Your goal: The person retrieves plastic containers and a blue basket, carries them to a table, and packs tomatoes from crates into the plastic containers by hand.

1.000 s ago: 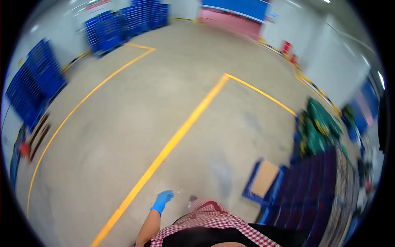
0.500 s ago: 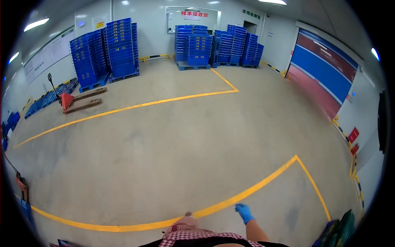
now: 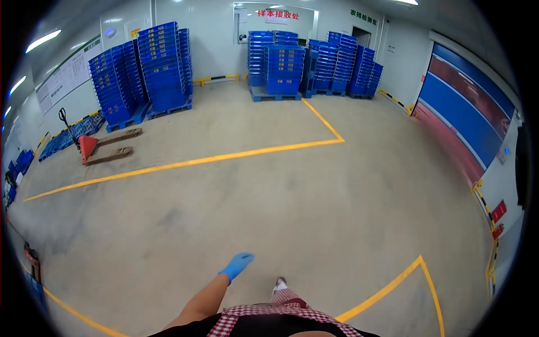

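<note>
My left hand (image 3: 238, 266), in a blue glove, reaches out low in the middle of the view, above the bare floor (image 3: 269, 208). Its fingers are loosely extended and slightly blurred at the tips, with nothing visible in them. My right hand is outside the view. Below are a red-and-white checked apron (image 3: 264, 310) and one shoe (image 3: 279, 284).
A red pallet jack (image 3: 88, 148) stands at the left, before blue crate stacks (image 3: 163, 73). More crates (image 3: 283, 70) line the back wall. Yellow lines (image 3: 224, 155) mark the floor. A blue-banded door (image 3: 460, 106) and striped guard rails (image 3: 398, 103) are at the right.
The view has swung left from the green bags and the dark stack. My right hand, seen half a second ago, has left the view; my left hand is back in it.
</note>
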`<action>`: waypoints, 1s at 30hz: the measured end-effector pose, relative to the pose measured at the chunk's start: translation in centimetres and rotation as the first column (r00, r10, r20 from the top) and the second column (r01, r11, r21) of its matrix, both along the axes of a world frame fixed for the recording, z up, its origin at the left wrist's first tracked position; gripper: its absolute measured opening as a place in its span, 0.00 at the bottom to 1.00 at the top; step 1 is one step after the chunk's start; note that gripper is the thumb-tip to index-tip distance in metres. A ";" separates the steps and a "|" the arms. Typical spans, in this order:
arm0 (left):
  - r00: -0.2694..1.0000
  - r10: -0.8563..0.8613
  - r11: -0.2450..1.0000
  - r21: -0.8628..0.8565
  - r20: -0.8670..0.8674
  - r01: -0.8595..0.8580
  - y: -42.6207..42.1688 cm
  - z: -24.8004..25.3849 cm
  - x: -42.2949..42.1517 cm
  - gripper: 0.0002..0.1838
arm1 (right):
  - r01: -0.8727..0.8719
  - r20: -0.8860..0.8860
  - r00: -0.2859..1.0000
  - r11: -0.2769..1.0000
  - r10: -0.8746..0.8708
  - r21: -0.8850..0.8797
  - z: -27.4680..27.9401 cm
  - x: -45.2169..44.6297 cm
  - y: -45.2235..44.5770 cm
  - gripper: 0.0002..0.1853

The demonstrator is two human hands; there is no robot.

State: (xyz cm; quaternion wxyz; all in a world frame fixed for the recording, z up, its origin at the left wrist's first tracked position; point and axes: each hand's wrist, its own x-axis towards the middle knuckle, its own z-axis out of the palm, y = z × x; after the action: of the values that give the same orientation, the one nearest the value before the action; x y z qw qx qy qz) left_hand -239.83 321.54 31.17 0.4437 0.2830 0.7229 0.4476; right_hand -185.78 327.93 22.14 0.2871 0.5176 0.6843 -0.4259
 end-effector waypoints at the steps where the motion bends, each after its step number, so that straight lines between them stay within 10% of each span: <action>1: 1.000 0.003 1.000 0.020 0.015 -0.003 3.8 1.3 -1.8 0.24 | -0.023 0.001 1.000 1.000 0.023 0.011 -0.2 -1.5 4.6 0.12; 6: 0.997 -0.070 0.939 -0.338 0.016 0.071 6.7 -6.3 -9.0 0.19 | -0.474 -0.012 0.870 0.844 0.493 0.252 -2.3 -11.4 29.9 0.10; 8: 0.711 -0.476 0.867 -0.409 -0.517 0.283 4.2 -11.4 -12.6 0.12 | -0.599 0.011 0.743 0.657 0.670 0.457 -4.0 -19.7 41.9 0.09; 9: 0.681 -0.605 0.731 -0.627 -0.413 0.269 3.6 -12.9 -14.1 0.14 | -0.380 -0.148 0.858 0.802 0.492 0.462 -7.6 -24.5 48.9 0.15; 10: 0.757 -0.602 0.626 -0.739 -0.254 0.251 3.8 -13.3 -15.9 0.14 | -0.594 0.083 0.720 0.550 0.689 0.588 -6.5 -30.9 54.9 0.15; 11: 0.836 -0.531 0.561 -0.796 -0.136 0.227 4.7 -13.2 -17.6 0.14 | -0.129 -0.279 0.913 0.858 0.299 0.498 -5.2 -37.0 59.5 0.14; 12: 0.881 -0.469 0.502 -0.838 -0.058 0.212 6.0 -13.0 -19.6 0.15 | 0.366 -0.543 0.816 0.904 -0.198 0.220 -3.9 -42.1 63.2 0.15; 15: 0.930 -0.367 0.445 -0.875 0.017 0.192 14.4 -13.5 -27.1 0.15 | 0.350 -0.638 0.754 0.918 -0.160 0.184 -1.5 -53.3 73.4 0.16; 17: 0.936 -0.351 0.464 -0.868 0.005 0.179 22.4 -14.2 -33.4 0.15 | 0.196 -0.562 0.827 0.924 0.025 0.330 -3.0 -56.4 77.0 0.16; 21: 0.889 -0.442 0.582 -0.793 -0.122 0.181 41.4 -15.3 -46.4 0.16 | -0.254 -0.260 0.931 0.966 0.257 0.046 0.7 -59.0 84.3 0.18; 23: 0.871 -0.442 0.679 -0.714 -0.212 0.171 53.7 -15.7 -52.9 0.16 | -0.720 0.010 0.681 0.667 0.732 0.191 -2.0 -58.0 88.5 0.14; 30: 0.938 0.216 0.976 0.074 -0.271 -0.204 101.2 -3.2 -76.1 0.21 | -0.282 0.109 0.953 0.959 0.283 -0.019 -2.6 -68.5 108.2 0.12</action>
State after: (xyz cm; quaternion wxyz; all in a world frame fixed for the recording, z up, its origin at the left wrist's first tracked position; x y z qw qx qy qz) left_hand -315.96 422.73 28.00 0.2811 0.2743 0.7938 0.4645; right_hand -254.32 436.15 19.56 0.3831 0.4368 0.7338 -0.3521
